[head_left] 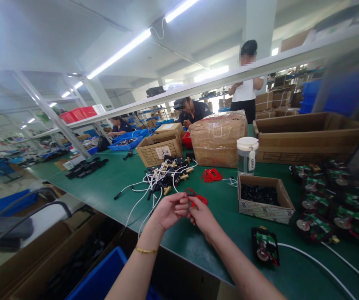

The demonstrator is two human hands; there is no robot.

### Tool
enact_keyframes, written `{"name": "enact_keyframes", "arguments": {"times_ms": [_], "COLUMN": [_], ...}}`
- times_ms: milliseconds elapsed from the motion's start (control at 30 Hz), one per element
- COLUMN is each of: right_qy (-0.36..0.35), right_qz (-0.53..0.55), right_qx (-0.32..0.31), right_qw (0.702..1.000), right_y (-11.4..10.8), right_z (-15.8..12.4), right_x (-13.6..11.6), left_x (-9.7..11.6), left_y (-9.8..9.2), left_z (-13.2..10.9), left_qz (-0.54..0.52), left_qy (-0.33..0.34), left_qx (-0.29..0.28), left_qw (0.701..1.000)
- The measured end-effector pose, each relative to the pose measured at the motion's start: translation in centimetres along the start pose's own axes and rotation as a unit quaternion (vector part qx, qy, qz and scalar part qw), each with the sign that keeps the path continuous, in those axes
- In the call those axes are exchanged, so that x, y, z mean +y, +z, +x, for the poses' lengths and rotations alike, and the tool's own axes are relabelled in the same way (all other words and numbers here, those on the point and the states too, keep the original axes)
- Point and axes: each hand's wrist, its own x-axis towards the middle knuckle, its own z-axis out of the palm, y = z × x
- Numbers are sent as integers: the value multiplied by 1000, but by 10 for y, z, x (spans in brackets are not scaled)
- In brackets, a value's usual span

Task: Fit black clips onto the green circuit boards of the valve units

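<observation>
My left hand [172,211] and my right hand [202,217] meet over the front of the green bench [166,246]. Both have their fingers pinched around a small black part [191,194], mostly covered by the fingertips. Just behind the fingers lies a bundle of red wire [200,200], partly hidden by my right hand. Farther back on the bench is a second red wire bundle [212,175]. A heap of black parts with brass fittings and white cables [166,173] lies beyond my left hand.
At the right, a small carton [265,212] holds black pieces, beside a lidded clear bottle [247,160] and several circuit-board assemblies [265,246]. Large cardboard boxes [219,143] line the back. A blue bin [101,275] stands below the bench edge. Other people [246,89] are beyond.
</observation>
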Motion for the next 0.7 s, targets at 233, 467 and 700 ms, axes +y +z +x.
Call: {"name": "enact_keyframes", "arguments": {"times_ms": [233, 467, 700], "right_qy": [31, 7, -96], "right_qz": [-136, -289, -163], "right_qx": [74, 130, 122], "right_qw": [988, 948, 974], "right_y": [-10, -13, -27], "right_z": [0, -24, -50], "right_x": [-2, -20, -26], "left_x": [19, 17, -9], "left_y": [4, 14, 38], "left_z": [-10, -26, -44], "left_qz": [58, 158, 257], "left_qy": [35, 157, 221], "left_qx": [12, 72, 106], "left_qw": [998, 972, 935]}}
